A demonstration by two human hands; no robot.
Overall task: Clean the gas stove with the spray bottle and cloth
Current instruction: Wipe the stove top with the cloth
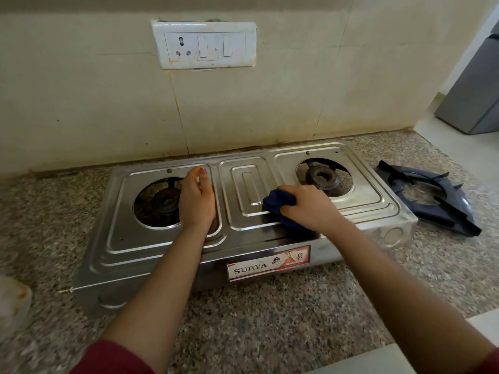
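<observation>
A stainless steel two-burner gas stove sits on the granite counter against the tiled wall. Both burners are bare, the left burner and the right burner. My left hand lies flat on the stove top beside the left burner, fingers together, holding nothing. My right hand presses a bunched dark blue cloth onto the stove's middle panel, near its front right. No spray bottle is in view.
Two stacked dark pan supports lie on the counter right of the stove. A whitish object sits at the left edge. A switch and socket plate is on the wall. A grey appliance stands far right.
</observation>
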